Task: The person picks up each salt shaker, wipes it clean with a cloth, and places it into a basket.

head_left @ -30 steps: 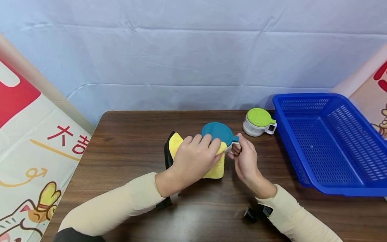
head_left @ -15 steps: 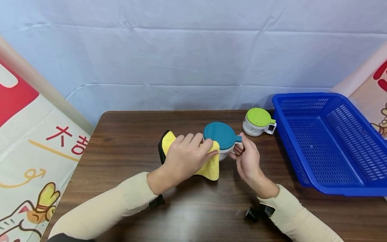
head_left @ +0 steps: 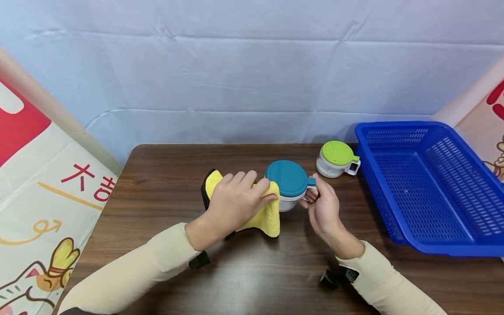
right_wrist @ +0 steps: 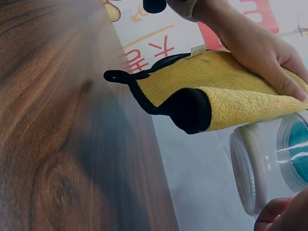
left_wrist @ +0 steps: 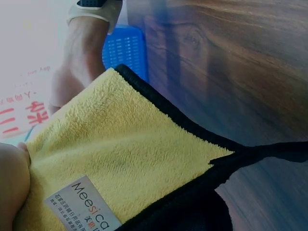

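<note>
My left hand (head_left: 236,202) grips a yellow cloth (head_left: 271,217) with a black edge, fingers curled over its top. In the left wrist view the cloth (left_wrist: 115,139) shows a printed white label (left_wrist: 84,204) and a black hanging loop. My right hand (head_left: 323,210) holds the handle of a clear jar with a blue lid (head_left: 289,178). The right wrist view shows the jar's glass base (right_wrist: 245,171) lifted off the table and tilted, with the cloth against its side. Only part of my right hand (right_wrist: 284,216) shows there.
A similar jar with a green lid (head_left: 337,153) stands at the back right of the brown wooden table (head_left: 173,166). To its right sits a blue perforated basket (head_left: 378,188). A pale curtain (head_left: 252,78) hangs behind the table's back edge.
My left hand has moved left with the cloth, uncovering more of the jar's lid and side. The right hand and jar have shifted slightly right.
</note>
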`<state>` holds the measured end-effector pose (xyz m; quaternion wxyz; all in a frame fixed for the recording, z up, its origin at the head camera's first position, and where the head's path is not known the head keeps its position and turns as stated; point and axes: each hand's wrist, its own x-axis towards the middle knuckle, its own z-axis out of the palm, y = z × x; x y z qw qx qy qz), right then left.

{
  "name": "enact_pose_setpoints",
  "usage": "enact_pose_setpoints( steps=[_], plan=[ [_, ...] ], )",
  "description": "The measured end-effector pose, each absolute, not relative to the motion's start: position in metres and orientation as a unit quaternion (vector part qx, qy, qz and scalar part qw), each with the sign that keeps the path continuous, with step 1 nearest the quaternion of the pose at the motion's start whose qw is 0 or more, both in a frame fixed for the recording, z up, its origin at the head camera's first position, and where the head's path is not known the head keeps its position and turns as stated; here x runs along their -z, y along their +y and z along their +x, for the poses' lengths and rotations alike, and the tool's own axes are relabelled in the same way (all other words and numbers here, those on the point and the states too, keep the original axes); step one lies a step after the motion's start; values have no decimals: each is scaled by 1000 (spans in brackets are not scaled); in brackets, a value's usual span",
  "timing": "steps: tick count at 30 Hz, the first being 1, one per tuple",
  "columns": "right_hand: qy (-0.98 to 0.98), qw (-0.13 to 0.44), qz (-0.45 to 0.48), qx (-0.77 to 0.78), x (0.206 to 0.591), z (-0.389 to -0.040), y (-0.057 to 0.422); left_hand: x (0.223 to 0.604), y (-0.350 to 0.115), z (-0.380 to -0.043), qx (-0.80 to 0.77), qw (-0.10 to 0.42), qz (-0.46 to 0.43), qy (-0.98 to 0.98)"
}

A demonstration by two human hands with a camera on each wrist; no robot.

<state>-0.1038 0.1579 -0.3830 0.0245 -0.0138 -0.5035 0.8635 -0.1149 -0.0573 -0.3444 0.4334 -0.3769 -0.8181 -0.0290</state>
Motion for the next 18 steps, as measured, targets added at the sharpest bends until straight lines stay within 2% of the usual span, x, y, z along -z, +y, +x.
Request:
enact_pose_setpoints(
  steps=[8, 18],
  plan=[
    [-500, 26, -11, -866, 383, -104, 160, 345, -64, -120, 20, 422, -369, -828],
    [-512, -2, 5, -859, 384, -105, 164, 342, -73, -125, 8, 372, -389, -843]
  ],
)
